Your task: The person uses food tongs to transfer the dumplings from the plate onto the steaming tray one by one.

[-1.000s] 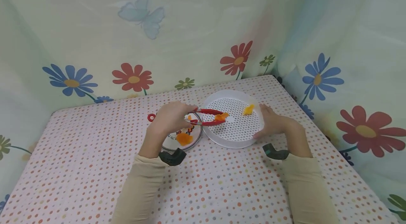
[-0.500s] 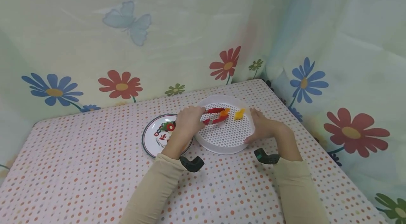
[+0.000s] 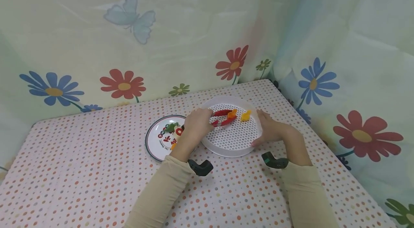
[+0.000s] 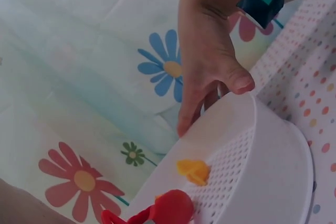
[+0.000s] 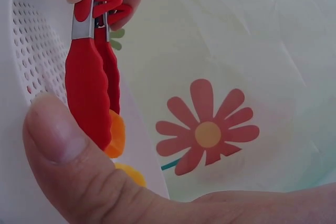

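Note:
My left hand grips red-tipped metal tongs over a round white sieve with a perforated floor. An orange piece sits between the tips of the tongs; whether it touches the sieve floor I cannot tell. Beside it, near the right side of the sieve, lies a yellow piece. My right hand holds the sieve's right wall, its thumb on the near side and the other fingers behind, as the left wrist view shows. Part of the tongs' handle is hidden by my left hand.
Left of the sieve stands a white plate with a dark rim and printed pictures. A green item and an orange bit show on it, partly behind my left arm. A dotted cloth covers the table; a flowered curtain hangs behind.
My left hand has carried the tongs and orange piece right, closer to the yellow piece, uncovering more of the plate. My right hand stays on the sieve. The head view has shifted.

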Tool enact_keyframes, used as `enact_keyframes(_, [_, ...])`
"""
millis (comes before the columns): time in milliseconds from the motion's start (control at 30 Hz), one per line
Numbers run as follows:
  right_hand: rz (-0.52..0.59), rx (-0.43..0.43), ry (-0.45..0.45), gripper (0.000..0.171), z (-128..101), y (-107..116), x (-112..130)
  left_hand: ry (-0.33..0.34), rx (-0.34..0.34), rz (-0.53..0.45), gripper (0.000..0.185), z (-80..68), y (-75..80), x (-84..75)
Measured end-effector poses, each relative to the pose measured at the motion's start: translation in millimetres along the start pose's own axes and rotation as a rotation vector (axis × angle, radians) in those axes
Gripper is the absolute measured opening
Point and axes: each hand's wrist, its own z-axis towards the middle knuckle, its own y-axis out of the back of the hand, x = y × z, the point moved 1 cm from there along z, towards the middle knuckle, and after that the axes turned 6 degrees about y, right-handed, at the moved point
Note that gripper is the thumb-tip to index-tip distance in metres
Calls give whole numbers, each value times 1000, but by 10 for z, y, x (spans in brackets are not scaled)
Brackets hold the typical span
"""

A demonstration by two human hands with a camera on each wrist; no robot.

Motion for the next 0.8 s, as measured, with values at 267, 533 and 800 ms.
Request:
enact_keyframes(267, [10,-2,12,139,12,5,-6,42,7,-57,49,26,-1,43])
enact_keyframes(533, [7,5,13,140,52,-58,-4,84,6,-104,94,-101,280,234])
enact_keyframes(800, [-16,1,24,139,46,-11,-26,24,-96,-187,101,-397,948,943])
